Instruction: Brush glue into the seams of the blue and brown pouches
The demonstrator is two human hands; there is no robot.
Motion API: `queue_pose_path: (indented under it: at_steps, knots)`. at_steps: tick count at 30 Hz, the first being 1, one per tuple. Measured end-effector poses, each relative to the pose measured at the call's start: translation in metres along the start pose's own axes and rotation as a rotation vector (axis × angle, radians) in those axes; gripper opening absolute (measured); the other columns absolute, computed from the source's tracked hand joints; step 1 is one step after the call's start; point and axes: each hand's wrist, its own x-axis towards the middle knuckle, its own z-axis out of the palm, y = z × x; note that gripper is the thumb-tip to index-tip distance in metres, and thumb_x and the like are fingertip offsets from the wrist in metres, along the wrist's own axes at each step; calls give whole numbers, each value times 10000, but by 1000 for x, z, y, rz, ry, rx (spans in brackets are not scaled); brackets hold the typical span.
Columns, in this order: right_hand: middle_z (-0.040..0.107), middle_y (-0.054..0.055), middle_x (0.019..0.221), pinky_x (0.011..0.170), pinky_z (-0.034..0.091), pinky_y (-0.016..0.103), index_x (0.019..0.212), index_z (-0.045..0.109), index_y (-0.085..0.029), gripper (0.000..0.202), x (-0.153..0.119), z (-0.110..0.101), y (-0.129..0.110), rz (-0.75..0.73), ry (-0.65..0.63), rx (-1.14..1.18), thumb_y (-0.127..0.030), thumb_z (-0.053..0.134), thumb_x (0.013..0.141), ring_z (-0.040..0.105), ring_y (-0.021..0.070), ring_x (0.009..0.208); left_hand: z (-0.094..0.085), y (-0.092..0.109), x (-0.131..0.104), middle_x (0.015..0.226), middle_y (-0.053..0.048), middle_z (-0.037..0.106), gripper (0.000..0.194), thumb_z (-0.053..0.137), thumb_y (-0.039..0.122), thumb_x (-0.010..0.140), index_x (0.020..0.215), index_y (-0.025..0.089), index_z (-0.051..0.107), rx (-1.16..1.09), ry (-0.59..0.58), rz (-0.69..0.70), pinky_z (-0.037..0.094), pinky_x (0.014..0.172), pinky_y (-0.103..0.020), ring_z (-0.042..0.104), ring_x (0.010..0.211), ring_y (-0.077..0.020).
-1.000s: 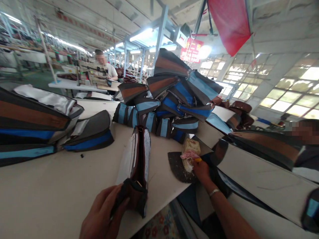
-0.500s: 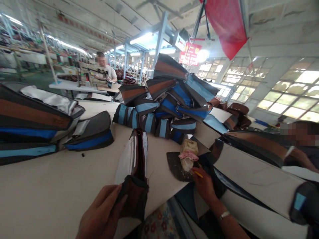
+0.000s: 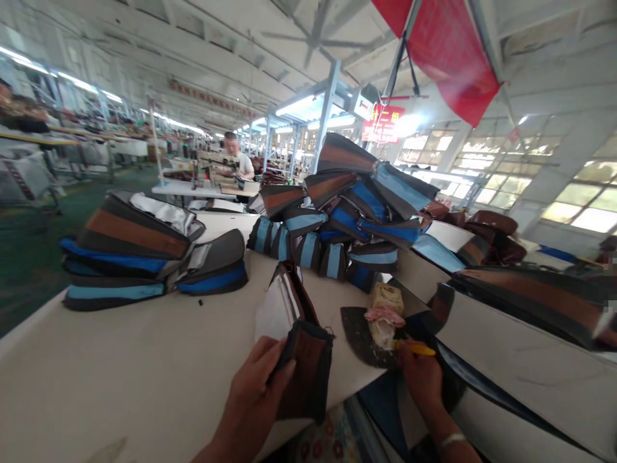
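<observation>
Left hand [image 3: 253, 402] grip: closed, thumb over near edge of brown bag panel [image 3: 303, 366], which stands on edge at near rim of white counter [image 3: 135, 379]. Right hand [image 3: 421, 379] grip: closed around yellow tool [image 3: 417, 349], just right of panel. Tool tip meets pale cloth wad [image 3: 383, 315] lying on dark curved piece [image 3: 359, 334]. Farther: blue-striped bag stack [image 3: 144, 257] on left; taller bag heap [image 3: 347, 206] at centre.
</observation>
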Motion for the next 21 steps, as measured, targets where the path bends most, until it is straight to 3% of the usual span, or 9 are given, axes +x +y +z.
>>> queue_pose_path:
  at_steps: [2, 4, 6, 9, 12, 16, 21]
  knots:
    - [663, 72, 653, 558, 532, 327, 851, 621, -147, 455, -3, -15, -24, -2, 31, 86, -579, 495, 920, 657, 223, 578, 1, 8, 4, 909, -23, 577, 240, 472, 340, 968, 1036, 223, 670, -58, -35, -33, 488, 789, -238, 600, 868, -158]
    - [672, 39, 671, 532, 525, 290, 983, 619, -160, 413, -7, -36, -61, -13, 73, 200, -549, 489, 934, 644, 193, 562, 4, 12, 7, 920, -27, 578, 240, 474, 340, 965, 1031, 220, 672, -93, -59, -47, 477, 816, -255, 595, 890, -169]
    - [675, 31, 712, 479, 496, 254, 1000, 629, -166, 326, -14, -59, -105, -62, 108, 488, -477, 588, 909, 586, 147, 512, 9, 13, 9, 941, -28, 580, 234, 483, 332, 960, 1062, 222, 663, -121, -64, -43, 468, 848, -266, 591, 916, -175]
    - [680, 41, 837, 439, 471, 219, 960, 640, -181, 174, -27, -83, -166, -254, 54, 676, -348, 633, 910, 548, 102, 500, 19, 13, 9, 955, -25, 574, 249, 488, 309, 955, 1131, 230, 645, -157, -79, -40, 465, 875, -280, 589, 932, -176]
    - [661, 24, 779, 541, 521, 256, 958, 636, -206, 65, -38, -82, -203, -507, -39, 627, -242, 589, 931, 608, 136, 600, 29, 16, 7, 989, -30, 569, 281, 481, 299, 952, 1189, 239, 618, -197, -80, -48, 473, 881, -293, 588, 956, -182]
    - [639, -1, 710, 575, 533, 256, 935, 610, -221, 81, -43, -68, -211, -758, -51, 455, -198, 533, 946, 620, 142, 602, 32, 23, 5, 933, -27, 558, 240, 480, 312, 944, 1092, 226, 648, -212, -54, -56, 493, 812, -291, 591, 888, -181]
    - [692, 32, 810, 661, 575, 290, 976, 597, -213, 70, -37, -76, -172, -818, -20, 248, -220, 531, 953, 686, 172, 692, 23, 29, 7, 905, -26, 579, 252, 483, 312, 938, 1083, 219, 666, -183, -11, -45, 488, 821, -300, 588, 881, -186]
